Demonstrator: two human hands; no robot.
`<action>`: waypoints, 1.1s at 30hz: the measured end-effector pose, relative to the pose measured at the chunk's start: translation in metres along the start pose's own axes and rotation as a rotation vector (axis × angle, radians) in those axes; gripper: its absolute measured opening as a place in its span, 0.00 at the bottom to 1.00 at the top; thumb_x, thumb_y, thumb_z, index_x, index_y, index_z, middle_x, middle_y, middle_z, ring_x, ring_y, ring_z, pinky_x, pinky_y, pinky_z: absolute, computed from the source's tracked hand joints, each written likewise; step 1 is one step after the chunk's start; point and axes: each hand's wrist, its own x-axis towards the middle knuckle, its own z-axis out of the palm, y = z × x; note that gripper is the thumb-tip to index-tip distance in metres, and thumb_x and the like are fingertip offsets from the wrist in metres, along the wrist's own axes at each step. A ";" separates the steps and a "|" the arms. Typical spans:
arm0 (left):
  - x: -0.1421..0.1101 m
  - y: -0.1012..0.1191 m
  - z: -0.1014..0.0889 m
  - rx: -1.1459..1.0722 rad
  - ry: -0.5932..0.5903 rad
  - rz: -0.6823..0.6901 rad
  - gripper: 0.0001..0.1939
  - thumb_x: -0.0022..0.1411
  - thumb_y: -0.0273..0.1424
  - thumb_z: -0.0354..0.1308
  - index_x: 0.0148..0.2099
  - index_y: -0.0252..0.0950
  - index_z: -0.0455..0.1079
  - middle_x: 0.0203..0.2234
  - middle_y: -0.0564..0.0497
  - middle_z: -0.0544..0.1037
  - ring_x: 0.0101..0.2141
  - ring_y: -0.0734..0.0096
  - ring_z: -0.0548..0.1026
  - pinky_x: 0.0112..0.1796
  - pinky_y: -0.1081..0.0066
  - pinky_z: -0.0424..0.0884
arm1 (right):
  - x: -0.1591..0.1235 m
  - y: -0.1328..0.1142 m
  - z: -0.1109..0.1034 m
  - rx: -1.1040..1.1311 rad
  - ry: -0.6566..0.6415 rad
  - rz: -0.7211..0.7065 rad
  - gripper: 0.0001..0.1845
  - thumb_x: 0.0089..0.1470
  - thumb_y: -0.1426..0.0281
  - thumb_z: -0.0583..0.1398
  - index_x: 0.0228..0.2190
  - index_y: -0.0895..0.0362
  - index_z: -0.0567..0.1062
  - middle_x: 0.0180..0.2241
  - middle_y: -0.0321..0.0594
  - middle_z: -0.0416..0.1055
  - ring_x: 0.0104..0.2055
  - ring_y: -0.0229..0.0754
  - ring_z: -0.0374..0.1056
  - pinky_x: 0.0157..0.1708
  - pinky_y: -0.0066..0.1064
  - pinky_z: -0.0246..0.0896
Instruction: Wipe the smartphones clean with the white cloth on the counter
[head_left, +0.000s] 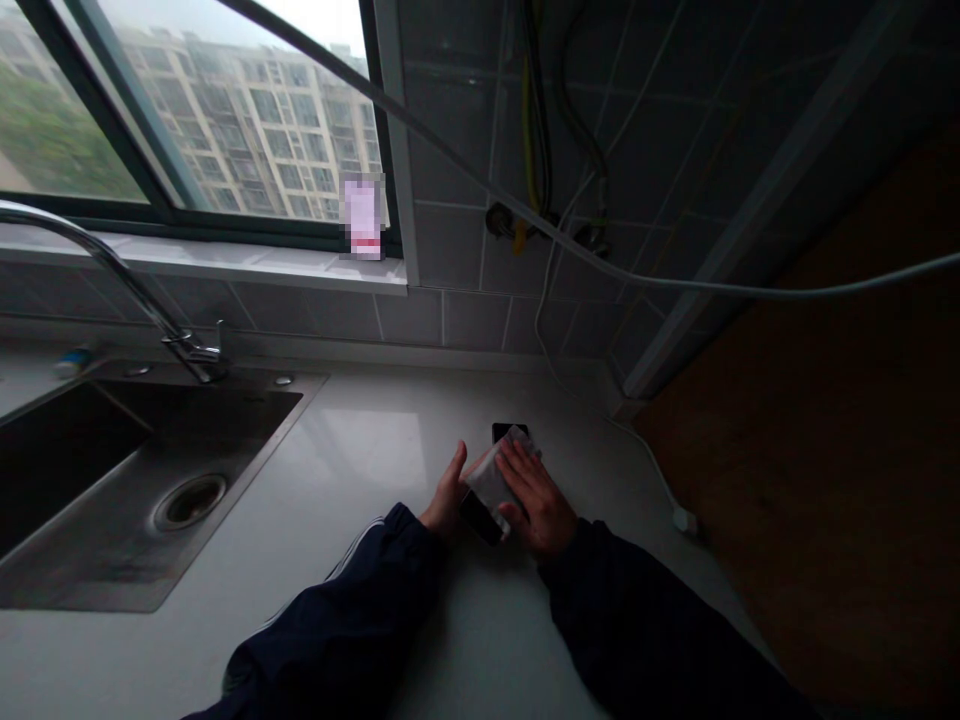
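Note:
A dark, flat phone (pixel 481 517) is in my left hand (pixel 448 492), tilted above the counter. The left thumb points up, while the other fingers are mostly hidden behind the phone. My right hand (pixel 536 498) presses a thin whitish cloth (pixel 491 483) onto the phone's face. The right fingers lie long and close together across the cloth, with the thumb low at its edge. Just beyond the hands, a second dark, flat object (pixel 510 430) lies on the white counter (pixel 375 450), partly covered from view by the cloth.
A steel sink (pixel 247 470) with a chrome tap (pixel 187 345) is at left. A small pinkish item (pixel 365 215) stands on the windowsill (pixel 300 268). A white cable (pixel 675 285) crosses in front of the tiled wall. A white plug (pixel 684 520) lies near a brown panel (pixel 840 450).

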 end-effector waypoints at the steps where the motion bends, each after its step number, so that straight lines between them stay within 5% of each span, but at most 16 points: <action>1: 0.000 0.000 0.000 0.007 -0.016 -0.001 0.36 0.72 0.52 0.44 0.72 0.35 0.59 0.53 0.37 0.80 0.48 0.51 0.81 0.52 0.58 0.71 | 0.000 0.000 0.000 -0.008 0.016 0.010 0.38 0.71 0.51 0.44 0.71 0.61 0.53 0.71 0.55 0.51 0.74 0.58 0.45 0.67 0.61 0.53; 10: 0.002 0.007 -0.014 0.062 0.146 -0.115 0.43 0.71 0.57 0.39 0.66 0.23 0.65 0.42 0.34 0.83 0.43 0.52 0.83 0.51 0.60 0.71 | -0.002 -0.022 0.004 0.037 -0.120 -0.180 0.41 0.69 0.48 0.46 0.70 0.62 0.54 0.72 0.51 0.49 0.75 0.56 0.42 0.71 0.55 0.47; 17: 0.000 0.001 -0.002 0.062 0.049 -0.083 0.40 0.70 0.57 0.40 0.68 0.31 0.64 0.47 0.35 0.82 0.46 0.49 0.82 0.51 0.55 0.71 | 0.000 -0.004 0.003 -0.050 0.034 0.032 0.38 0.71 0.54 0.48 0.72 0.64 0.49 0.72 0.57 0.47 0.75 0.59 0.41 0.67 0.61 0.53; 24: 0.001 0.004 -0.014 0.109 0.181 -0.081 0.41 0.71 0.56 0.41 0.66 0.26 0.67 0.43 0.36 0.84 0.44 0.52 0.83 0.52 0.60 0.71 | -0.002 -0.025 0.002 0.023 -0.132 -0.209 0.41 0.68 0.50 0.50 0.70 0.64 0.54 0.72 0.53 0.51 0.75 0.57 0.43 0.69 0.57 0.50; 33: 0.001 -0.001 -0.010 0.052 0.013 -0.071 0.41 0.69 0.57 0.45 0.69 0.31 0.63 0.48 0.36 0.82 0.47 0.48 0.81 0.52 0.56 0.71 | -0.002 -0.010 0.006 -0.077 0.046 0.058 0.41 0.70 0.56 0.50 0.72 0.63 0.43 0.73 0.56 0.45 0.75 0.62 0.41 0.67 0.63 0.53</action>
